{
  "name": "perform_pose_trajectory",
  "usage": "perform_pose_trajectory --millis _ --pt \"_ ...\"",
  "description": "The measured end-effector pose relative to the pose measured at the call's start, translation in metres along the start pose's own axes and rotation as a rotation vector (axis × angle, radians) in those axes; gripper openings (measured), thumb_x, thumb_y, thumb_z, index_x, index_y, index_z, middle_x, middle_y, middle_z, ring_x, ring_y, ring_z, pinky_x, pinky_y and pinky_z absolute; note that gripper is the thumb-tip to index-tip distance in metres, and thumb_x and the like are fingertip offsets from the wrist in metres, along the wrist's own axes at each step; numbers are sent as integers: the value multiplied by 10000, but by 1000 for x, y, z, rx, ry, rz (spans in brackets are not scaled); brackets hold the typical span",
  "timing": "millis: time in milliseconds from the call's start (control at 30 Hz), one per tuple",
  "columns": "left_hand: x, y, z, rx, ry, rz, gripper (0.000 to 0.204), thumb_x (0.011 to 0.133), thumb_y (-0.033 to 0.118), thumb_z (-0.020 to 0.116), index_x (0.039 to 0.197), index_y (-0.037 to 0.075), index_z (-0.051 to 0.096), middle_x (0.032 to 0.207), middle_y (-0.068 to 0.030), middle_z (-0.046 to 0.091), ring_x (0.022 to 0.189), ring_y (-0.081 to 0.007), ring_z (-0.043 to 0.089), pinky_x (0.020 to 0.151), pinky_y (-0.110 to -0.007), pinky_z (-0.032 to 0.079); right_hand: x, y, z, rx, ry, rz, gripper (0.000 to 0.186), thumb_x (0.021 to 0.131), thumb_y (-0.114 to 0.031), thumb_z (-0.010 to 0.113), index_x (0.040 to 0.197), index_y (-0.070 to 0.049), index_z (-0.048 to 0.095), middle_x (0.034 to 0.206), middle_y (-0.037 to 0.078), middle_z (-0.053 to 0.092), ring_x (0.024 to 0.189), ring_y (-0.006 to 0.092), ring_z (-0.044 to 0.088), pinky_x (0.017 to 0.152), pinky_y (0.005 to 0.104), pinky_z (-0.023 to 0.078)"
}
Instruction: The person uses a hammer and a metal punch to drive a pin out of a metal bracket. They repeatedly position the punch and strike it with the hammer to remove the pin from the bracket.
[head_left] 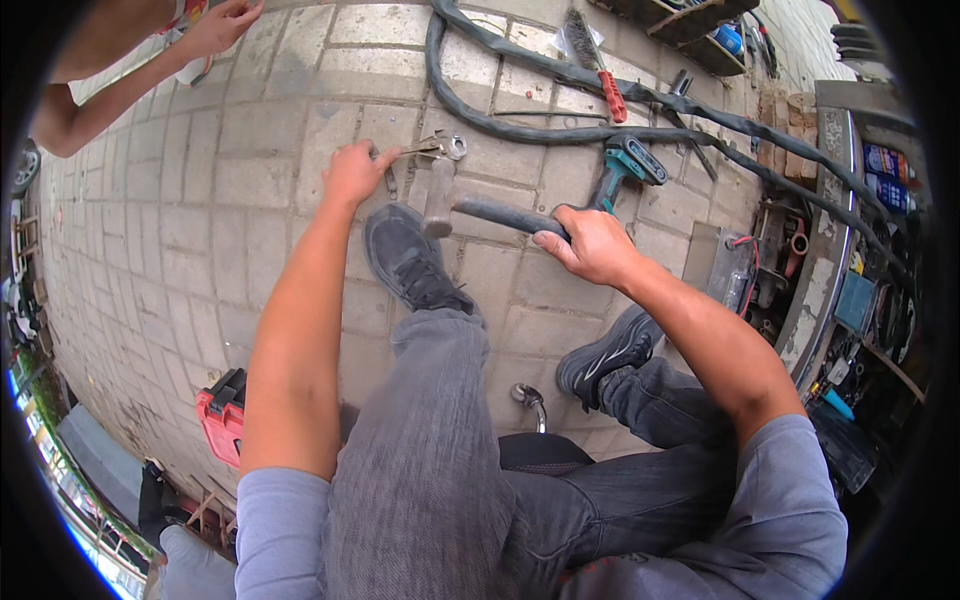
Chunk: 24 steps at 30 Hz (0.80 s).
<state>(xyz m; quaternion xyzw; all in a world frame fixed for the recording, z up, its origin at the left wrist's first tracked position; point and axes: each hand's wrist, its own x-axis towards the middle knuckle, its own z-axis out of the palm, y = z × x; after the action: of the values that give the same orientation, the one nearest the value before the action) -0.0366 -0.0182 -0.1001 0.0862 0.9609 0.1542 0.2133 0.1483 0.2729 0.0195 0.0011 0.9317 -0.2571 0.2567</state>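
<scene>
My left hand [354, 174] is closed round the handles of a pair of metal pliers [418, 149], held low over the paving. At the pliers' jaws is a small shiny ring-shaped metal part [457, 148]; whether the jaws clamp it, I cannot make out. My right hand [596, 246] grips the dark handle of a hammer [439, 200]. Its worn, blocky head hangs beside the pliers, apart from the ring part and above the toe of my left shoe [408, 258]. A teal and black cordless power tool [622, 172] stands just beyond my right hand.
Thick black cables [520, 130] snake across the brick paving. A red-handled wire brush [604, 82] lies by them. At right stands a cluttered metal workbench [825, 230]. Another person's arm [130, 110] reaches in at upper left. A red case [222, 412] sits by my left elbow.
</scene>
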Motion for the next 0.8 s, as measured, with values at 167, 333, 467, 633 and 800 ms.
perform_pose_trajectory --millis 167,333,467,633,800 --pt "4 2 -2 93 136 7 515 728 521 722 886 35 659 919 -143 660 915 -329 605 711 -552 406 12 2 14 -57 -16 63 521 887 -515 523 838 -2 597 726 232 630 720 431 614 663 508 481" --pt "4 7 -5 -17 90 -121 503 684 535 747 854 69 664 942 -93 664 938 -291 596 709 -525 392 15 1 22 -29 25 -23 526 890 -510 524 836 8 598 715 240 629 718 437 615 670 515 482" --pt "6 -1 1 -40 97 -142 497 678 540 749 860 85 669 969 -70 661 989 -281 570 719 -506 387 28 -9 26 -12 26 100 533 893 -508 525 821 15 596 709 242 627 705 447 610 664 527 478" --pt "9 8 -3 3 44 -188 493 673 546 751 863 97 674 995 -79 658 1009 -302 556 731 -507 392 31 -11 31 34 46 131 538 887 -512 535 802 17 589 716 252 626 699 455 610 654 522 485" --pt "14 -5 -2 -50 8 -213 512 651 559 766 869 103 686 1014 -116 656 1048 -326 550 774 -547 411 19 -25 24 129 84 -27 552 878 -525 542 804 20 593 744 265 628 746 454 616 689 522 486"
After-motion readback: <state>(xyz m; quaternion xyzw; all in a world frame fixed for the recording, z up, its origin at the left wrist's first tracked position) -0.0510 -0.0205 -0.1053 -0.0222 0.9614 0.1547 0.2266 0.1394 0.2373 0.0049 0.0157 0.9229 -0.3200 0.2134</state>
